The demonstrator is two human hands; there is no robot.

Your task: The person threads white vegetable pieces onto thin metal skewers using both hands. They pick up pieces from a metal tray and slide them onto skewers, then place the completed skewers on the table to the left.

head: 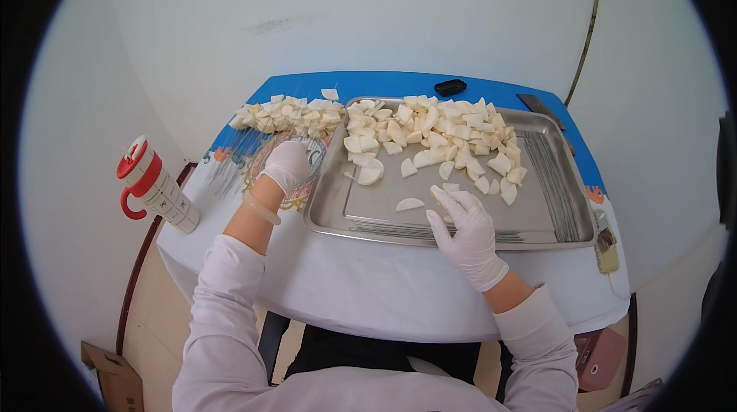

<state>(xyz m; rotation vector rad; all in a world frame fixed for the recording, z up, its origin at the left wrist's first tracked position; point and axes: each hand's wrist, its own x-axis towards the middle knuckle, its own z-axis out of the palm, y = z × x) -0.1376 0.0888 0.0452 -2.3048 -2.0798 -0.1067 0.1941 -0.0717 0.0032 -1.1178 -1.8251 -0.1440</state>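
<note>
A large steel tray [328,182] holds a heap of pale cut vegetable slices [455,130]. Thin metal skewers lie along its near edge [391,230] and its right side [547,182]. My right hand [469,239], in a white glove, is over the tray's near edge with thumb and fingers apart; a small slice is partly hidden behind the fingers. A half-round slice [410,204] lies just left of it. My left hand [288,166], also gloved, is over the patterned cloth left of the tray; its fingertips are hard to make out. Skewered slices [288,114] are piled beyond it.
A bottle with a red lid and handle [158,184] stands at the table's left edge. A small black object [450,87] lies behind the tray, and a dark flat blade-like thing [538,108] at the back right. The wall rises behind the table.
</note>
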